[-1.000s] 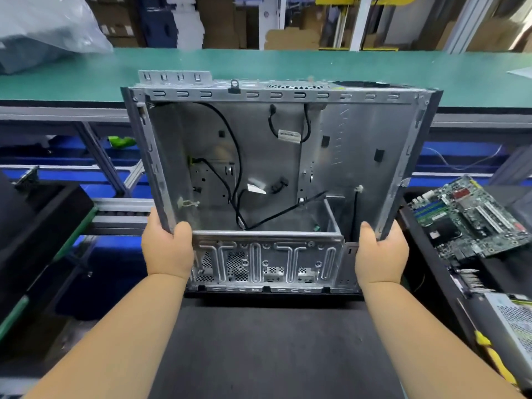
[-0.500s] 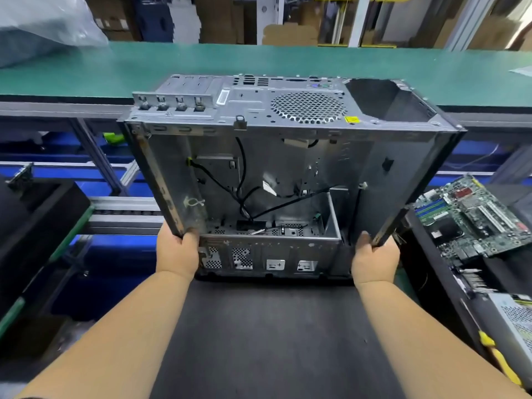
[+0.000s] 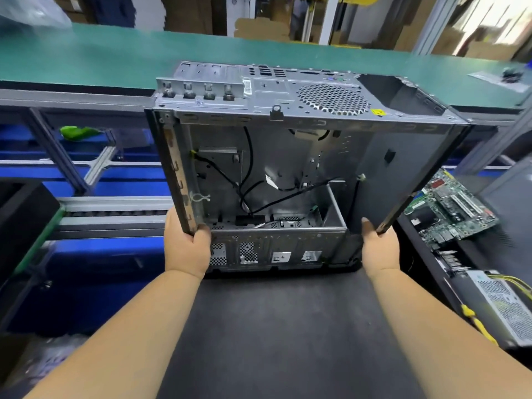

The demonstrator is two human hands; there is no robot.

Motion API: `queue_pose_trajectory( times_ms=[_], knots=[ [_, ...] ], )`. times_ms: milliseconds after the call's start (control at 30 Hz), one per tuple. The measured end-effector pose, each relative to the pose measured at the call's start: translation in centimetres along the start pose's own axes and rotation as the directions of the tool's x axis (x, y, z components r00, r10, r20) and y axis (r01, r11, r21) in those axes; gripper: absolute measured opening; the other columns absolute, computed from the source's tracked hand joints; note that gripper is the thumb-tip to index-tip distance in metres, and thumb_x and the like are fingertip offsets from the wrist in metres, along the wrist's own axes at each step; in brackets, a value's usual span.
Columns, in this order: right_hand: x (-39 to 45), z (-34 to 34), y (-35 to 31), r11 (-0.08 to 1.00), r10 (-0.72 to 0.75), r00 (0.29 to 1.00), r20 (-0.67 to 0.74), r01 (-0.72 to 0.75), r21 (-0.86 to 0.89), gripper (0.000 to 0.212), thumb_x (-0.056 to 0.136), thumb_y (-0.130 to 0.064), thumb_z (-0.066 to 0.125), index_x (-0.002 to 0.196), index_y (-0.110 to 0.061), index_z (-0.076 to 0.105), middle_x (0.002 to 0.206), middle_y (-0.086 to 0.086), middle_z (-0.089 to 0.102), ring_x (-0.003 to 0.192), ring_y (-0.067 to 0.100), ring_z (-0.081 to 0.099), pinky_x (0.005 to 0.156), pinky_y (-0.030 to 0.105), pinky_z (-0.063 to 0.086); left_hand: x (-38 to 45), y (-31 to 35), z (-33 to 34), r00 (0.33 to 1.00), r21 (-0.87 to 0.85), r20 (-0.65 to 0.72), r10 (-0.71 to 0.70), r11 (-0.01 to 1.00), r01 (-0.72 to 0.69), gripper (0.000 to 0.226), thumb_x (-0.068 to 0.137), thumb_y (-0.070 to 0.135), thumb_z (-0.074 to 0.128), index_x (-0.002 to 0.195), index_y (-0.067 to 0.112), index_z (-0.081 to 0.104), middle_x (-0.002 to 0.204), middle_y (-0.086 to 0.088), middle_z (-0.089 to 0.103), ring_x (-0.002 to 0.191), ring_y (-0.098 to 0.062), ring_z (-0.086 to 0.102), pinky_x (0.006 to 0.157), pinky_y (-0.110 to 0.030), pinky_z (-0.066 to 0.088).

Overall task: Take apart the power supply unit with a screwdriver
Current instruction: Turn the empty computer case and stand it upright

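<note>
An emptied grey metal computer case (image 3: 290, 156) stands tilted with its open side toward me, black cables loose inside. Its rear panel with the fan grille faces up, and the power supply bay there is an empty dark cutout. My left hand (image 3: 187, 244) grips the lower left edge of the case. My right hand (image 3: 378, 247) grips the lower right edge. The lower end of the case rests at the far edge of the black mat (image 3: 276, 326). A silver power supply unit (image 3: 501, 306) with yellow wires lies at the far right. No screwdriver is visible.
A green motherboard (image 3: 449, 210) lies on the dark surface at the right. A green conveyor belt (image 3: 115, 61) runs across behind the case. Blue bins (image 3: 95, 272) sit below on the left, beside a black box (image 3: 20, 214). Cardboard boxes stand in the background.
The case has tipped back away from me, so its rear panel with the fan grille now faces up. Both hands kept their hold on the lower corners.
</note>
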State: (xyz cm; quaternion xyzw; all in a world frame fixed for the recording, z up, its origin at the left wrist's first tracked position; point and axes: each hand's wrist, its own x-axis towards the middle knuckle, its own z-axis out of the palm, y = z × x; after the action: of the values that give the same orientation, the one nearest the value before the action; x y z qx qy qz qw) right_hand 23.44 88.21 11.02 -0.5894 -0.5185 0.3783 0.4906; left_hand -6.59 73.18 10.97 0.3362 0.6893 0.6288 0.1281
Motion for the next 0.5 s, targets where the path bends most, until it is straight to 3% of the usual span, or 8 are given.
queue_pose_trajectory(
  times_ms=[67,200,333,400,500],
  knots=[
    [-0.2,-0.1,-0.2,0.999,0.044,0.999,0.013,-0.044,0.011,0.005,0.098,-0.029,0.059,0.1,-0.024,0.057,0.093,-0.007,0.064,0.09,0.021,0.058,0.085,0.034,0.043,0.0,-0.3,-0.1,1.0,-0.01,0.019,0.01,1.0,-0.01,0.03,0.077,0.03,0.046,0.104,0.042,0.05,0.101,-0.002,0.058,0.087,-0.011,0.056,0.076,-0.021,0.047],
    [-0.6,-0.2,-0.8,0.997,0.081,0.996,0.037,-0.081,0.001,0.032,0.099,-0.034,0.057,0.129,-0.02,0.058,0.107,-0.009,0.064,0.107,0.022,0.058,0.099,0.04,0.044,-0.1,0.0,-0.2,0.999,-0.001,0.033,-0.003,1.0,0.003,0.037,0.077,0.032,0.045,0.114,0.034,0.05,0.106,-0.001,0.058,0.094,-0.016,0.057,0.082,-0.028,0.049],
    [-0.6,-0.2,-0.8,0.996,0.076,0.996,0.037,-0.077,0.041,0.035,0.099,-0.035,0.058,0.131,-0.019,0.058,0.103,-0.015,0.063,0.112,0.021,0.058,0.094,0.032,0.039,-0.3,0.3,-0.2,0.998,0.007,0.031,-0.049,0.999,0.049,0.04,0.081,0.028,0.047,0.121,0.032,0.05,0.108,0.003,0.06,0.097,-0.01,0.058,0.084,-0.025,0.048],
    [-1.0,-0.2,-0.7,0.991,0.099,0.992,0.072,-0.105,0.083,0.043,0.093,-0.05,0.062,0.128,-0.026,0.059,0.108,-0.017,0.064,0.114,0.016,0.058,0.096,0.031,0.038,-0.6,0.5,-0.2,0.995,-0.001,0.021,-0.094,0.996,0.094,0.034,0.085,0.023,0.048,0.117,0.033,0.053,0.104,0.004,0.06,0.092,-0.004,0.058,0.081,-0.024,0.047],
    [-1.9,-0.3,-0.1,0.964,0.136,0.981,0.141,-0.164,0.211,0.068,0.066,-0.075,0.066,0.124,-0.041,0.057,0.114,-0.031,0.061,0.118,0.005,0.054,0.104,0.031,0.034,-1.6,0.9,0.6,0.978,0.01,-0.051,-0.203,0.979,0.204,0.026,0.09,0.03,0.048,0.099,0.055,0.052,0.099,0.01,0.06,0.08,0.01,0.056,0.069,-0.018,0.04]
  ],
)
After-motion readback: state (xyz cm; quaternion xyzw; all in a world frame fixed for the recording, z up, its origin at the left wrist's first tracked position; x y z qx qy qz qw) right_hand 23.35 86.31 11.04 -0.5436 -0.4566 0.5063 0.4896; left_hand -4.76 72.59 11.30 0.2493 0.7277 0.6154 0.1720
